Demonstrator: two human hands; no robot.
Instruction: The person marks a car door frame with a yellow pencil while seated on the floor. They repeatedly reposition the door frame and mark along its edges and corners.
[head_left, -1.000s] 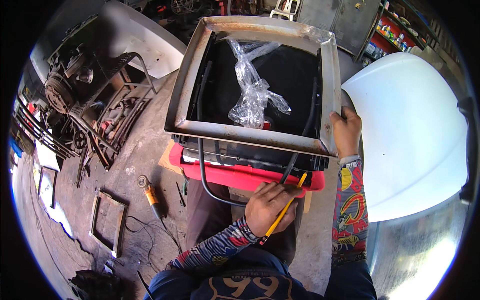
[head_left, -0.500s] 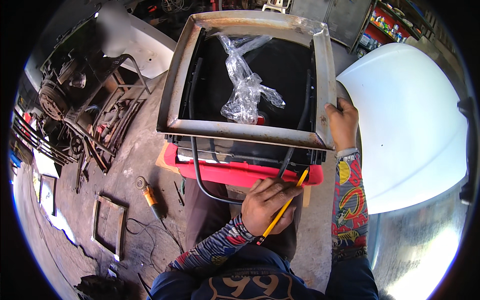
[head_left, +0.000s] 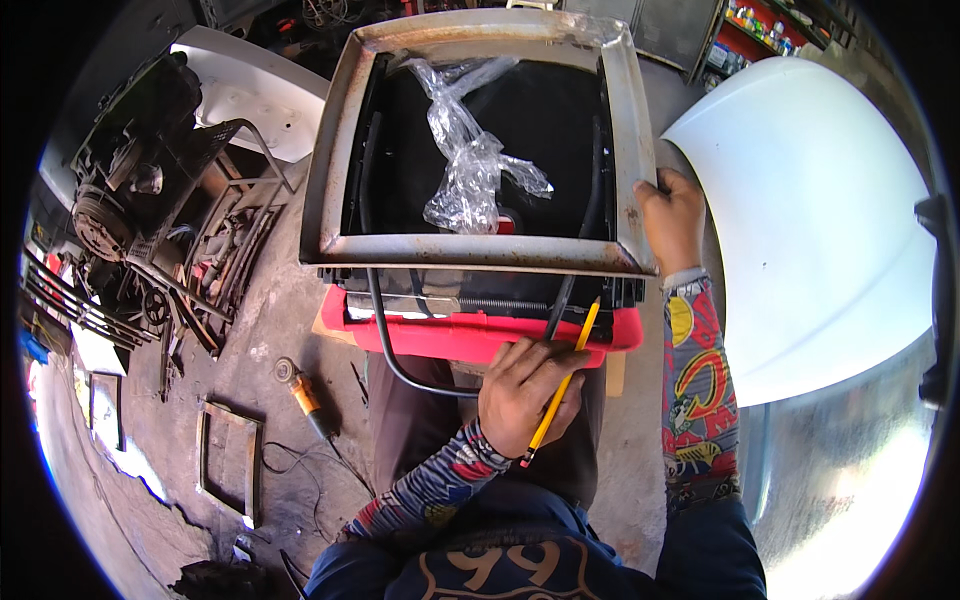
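Note:
My left hand (head_left: 530, 395) is closed, with a yellow pencil (head_left: 552, 408) between its fingers, tip up and eraser down. The bent black metal bar (head_left: 376, 325) runs to this hand; I cannot tell whether my fingers also grip it. My right hand (head_left: 672, 217) grips the right side of a rusty grey metal frame (head_left: 480, 249), thumb on its face. The frame lies over a black seat base with red upholstery (head_left: 440, 338) along its near edge. Crumpled clear plastic (head_left: 468, 170) rests inside the frame. A coil spring (head_left: 510, 306) shows below it.
An orange angle grinder (head_left: 305, 398) with its cord lies on the concrete floor at left. Near it is a small rectangular metal frame (head_left: 228, 462). A white curved car panel (head_left: 810, 240) stands at right. Rusty machinery (head_left: 150, 220) is at far left, shelves with bottles (head_left: 765, 35) at the back right.
The view has shifted slightly, so the frame and seat appear a little further left and up. The pencil is more upright. Both hands keep their holds.

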